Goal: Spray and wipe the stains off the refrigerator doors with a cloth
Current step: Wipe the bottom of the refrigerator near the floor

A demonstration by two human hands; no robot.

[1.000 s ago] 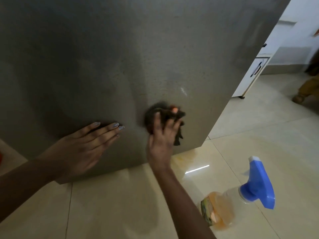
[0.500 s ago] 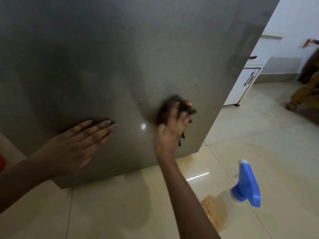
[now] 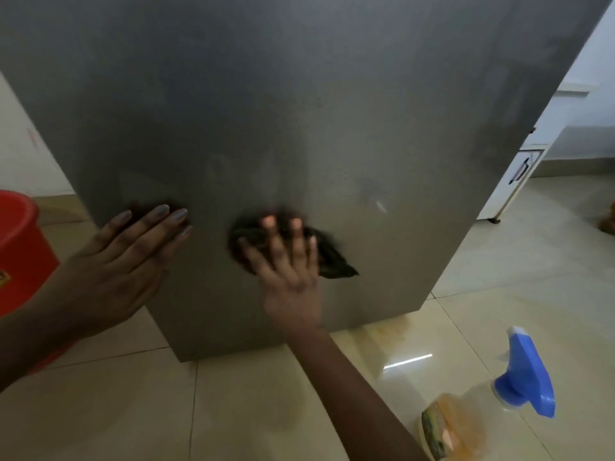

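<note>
Though held nearer the door's (image 3: 299, 111) right edge half a second ago, now sweeping cloth (image 3: 332, 264) leftward, right hand (image 3: 293, 277) pressing it with spread fingers; left hand (image 3: 126, 257) braced flat just beside. Wiping likely continuing; bottle (image 3: 519, 377) on floor.

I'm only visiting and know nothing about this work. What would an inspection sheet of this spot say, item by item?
Surface: grey refrigerator door with hazy smears; glossy tiled floor below it.
Job's things: dark cloth against the lower door; spray bottle with a blue head and orange liquid, on the floor to the right, not held.
Clutter: red bucket at the left edge; yellowish patch on the tiles by the door's foot.
Grippers: none, only bare hands; left hand rests flat on the door, right hand presses the cloth with spread fingers.
Cables: nothing seen.
Surroundings: white cabinet with a dark handle at the right.
</note>
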